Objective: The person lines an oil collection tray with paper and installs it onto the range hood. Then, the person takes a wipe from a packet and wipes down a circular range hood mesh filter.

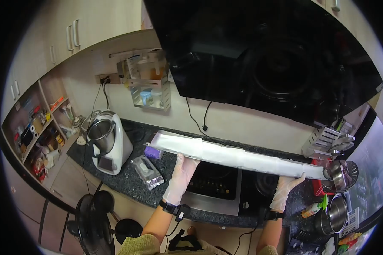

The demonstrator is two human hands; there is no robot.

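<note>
A long, narrow metal tray (150,144), lined with overlapping sheets of white paper towel (225,154), spans the view above the cooktop, its right end lower in the picture. My left hand (185,169), in a thin translucent glove, grips the near edge toward the left end, thumb up and fingers hidden beneath. My gloved right hand (286,188) supports the tray near its right end, also with most fingers out of sight underneath. Below the tray are a built-in cooktop (215,182) and, left of it, a silver wipes pack (147,171) and a purple pack (154,152).
A black range hood (268,55) overhangs the counter. A white food processor (115,148) stands left. On the right are a metal pot (337,212), a spray bottle (312,209), a red basket (321,187) and a utensil rack (323,142). A black fan (93,225) stands below left.
</note>
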